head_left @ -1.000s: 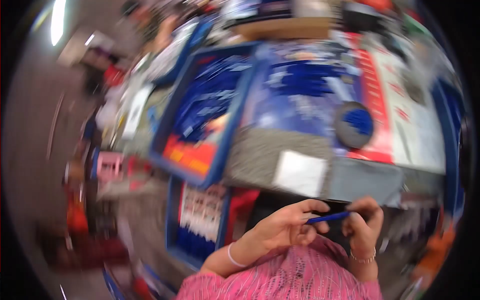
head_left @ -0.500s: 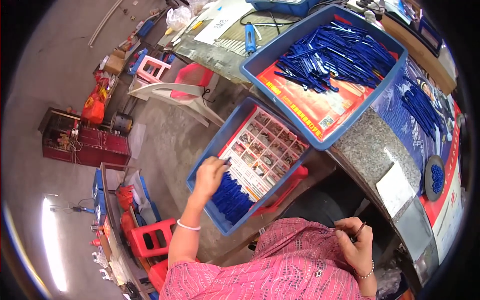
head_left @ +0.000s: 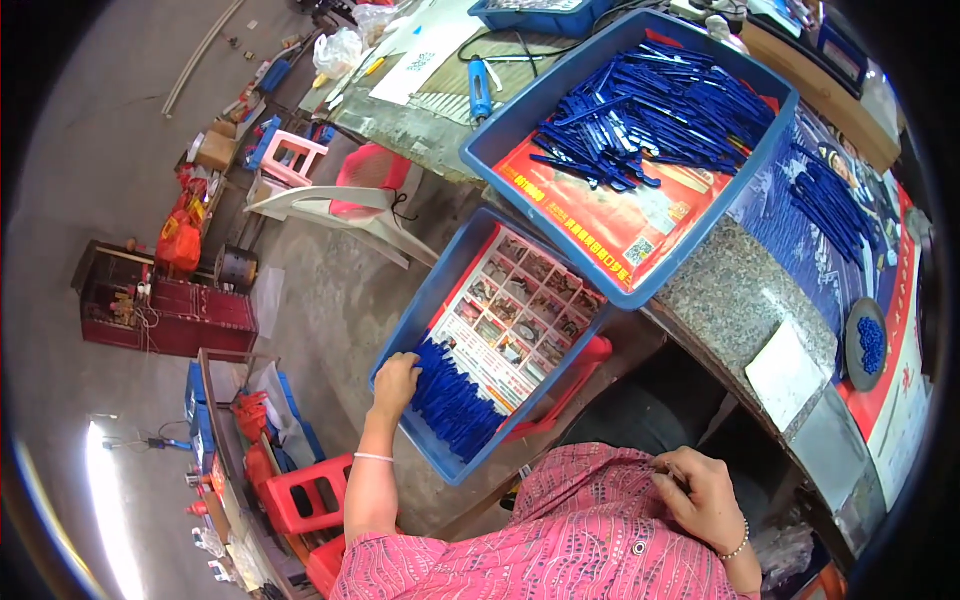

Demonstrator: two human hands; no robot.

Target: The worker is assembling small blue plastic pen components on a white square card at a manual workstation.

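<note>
My left hand [head_left: 397,384] is at the left rim of the lower blue tray [head_left: 436,463], fingers curled at the end of a row of slim dark blue plastic pieces [head_left: 455,400]. What its fingertips grip, if anything, is hidden. The pieces lie side by side over a printed paper lining [head_left: 520,310]. Close to my lap, my right hand [head_left: 698,495] is closed, with a small dark thing showing between thumb and fingers, too small to name. A larger blue tray [head_left: 625,298] on the table holds a loose heap of similar blue pieces [head_left: 640,115].
On the table to the right lie more blue pieces [head_left: 835,213], a round dish of small blue parts [head_left: 868,345] and a white sheet [head_left: 788,373]. A blue electric screwdriver [head_left: 480,90] is behind. Red stools [head_left: 308,495] and a pale chair [head_left: 330,208] stand left.
My left hand has moved left and down, from above the paper lining to the tray's left rim at the row's end. My right hand stays near my lap, its fingers slightly shifted.
</note>
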